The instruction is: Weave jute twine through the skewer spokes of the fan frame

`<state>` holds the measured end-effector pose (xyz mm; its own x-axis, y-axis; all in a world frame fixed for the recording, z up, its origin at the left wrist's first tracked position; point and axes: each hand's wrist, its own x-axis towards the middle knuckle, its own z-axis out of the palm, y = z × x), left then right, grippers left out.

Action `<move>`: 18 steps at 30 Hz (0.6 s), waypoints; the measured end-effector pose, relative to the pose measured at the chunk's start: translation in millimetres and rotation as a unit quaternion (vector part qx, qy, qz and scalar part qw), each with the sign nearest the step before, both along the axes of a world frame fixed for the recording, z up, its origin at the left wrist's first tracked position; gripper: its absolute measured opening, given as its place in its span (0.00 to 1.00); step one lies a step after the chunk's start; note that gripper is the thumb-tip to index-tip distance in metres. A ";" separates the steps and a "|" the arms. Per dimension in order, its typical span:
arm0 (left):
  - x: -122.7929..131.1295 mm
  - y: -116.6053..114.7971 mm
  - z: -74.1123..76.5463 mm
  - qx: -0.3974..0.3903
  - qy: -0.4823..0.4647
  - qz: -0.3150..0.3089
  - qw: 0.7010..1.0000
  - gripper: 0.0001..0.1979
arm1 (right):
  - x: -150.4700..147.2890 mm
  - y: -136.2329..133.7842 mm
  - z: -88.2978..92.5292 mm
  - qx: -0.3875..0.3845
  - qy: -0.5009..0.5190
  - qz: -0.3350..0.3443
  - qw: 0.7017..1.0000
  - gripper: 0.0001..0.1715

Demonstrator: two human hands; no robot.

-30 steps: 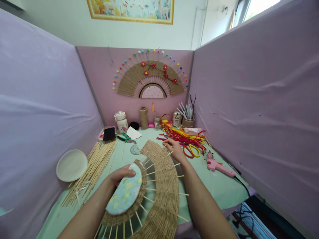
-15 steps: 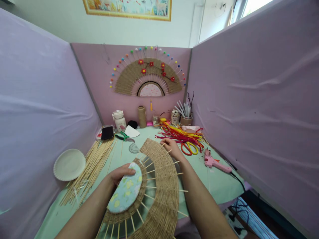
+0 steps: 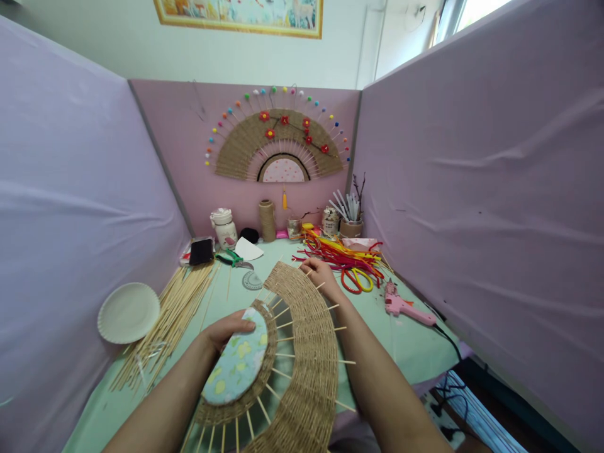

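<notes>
A half-round fan (image 3: 314, 343) woven from brown twine over thin wooden sticks is tilted in front of me, its lower end cut off by the picture's bottom edge. Pale blue cloth with yellow-green patches covers its inner half-disc. My left hand (image 3: 232, 328) grips that half-disc, thumb on the cloth and the other fingers hidden behind. At the fan's upper outer edge, my right hand (image 3: 319, 275) has its fingers closed near a stick tip. Whether they pinch the stick or the twine is too small to make out.
Left lie loose bamboo sticks (image 3: 177, 314) and a white plate (image 3: 129, 313); green-handled pliers (image 3: 229, 257) and a protractor (image 3: 251, 280) are beyond. Right are pipe cleaners (image 3: 340, 251), scissors (image 3: 357, 280) and a corded pink glue gun (image 3: 406, 307). A finished fan (image 3: 292, 129) hangs on the back panel.
The view has shifted very slightly. My right hand has moved a little left along the fan's upper edge; my left hand keeps its hold.
</notes>
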<state>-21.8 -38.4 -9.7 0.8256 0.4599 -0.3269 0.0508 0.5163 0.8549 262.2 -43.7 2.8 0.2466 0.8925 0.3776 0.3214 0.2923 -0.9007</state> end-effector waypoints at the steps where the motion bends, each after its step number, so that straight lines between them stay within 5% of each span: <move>1: 0.2 -0.1 -0.4 0.000 0.003 0.002 1.000 0.22 | -0.2 0.5 0.8 0.005 0.003 -0.005 1.000 0.10; 18: 3.4 4.3 -12.6 -0.027 0.007 -0.030 0.999 0.18 | -2.9 9.6 0.4 0.027 0.123 -0.010 0.992 0.10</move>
<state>-18.4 -34.2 -22.2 0.8460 0.3907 -0.3627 0.0957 0.5580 0.8243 259.3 -34.1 3.2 0.3543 0.8666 0.3515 0.0991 0.3390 -0.9356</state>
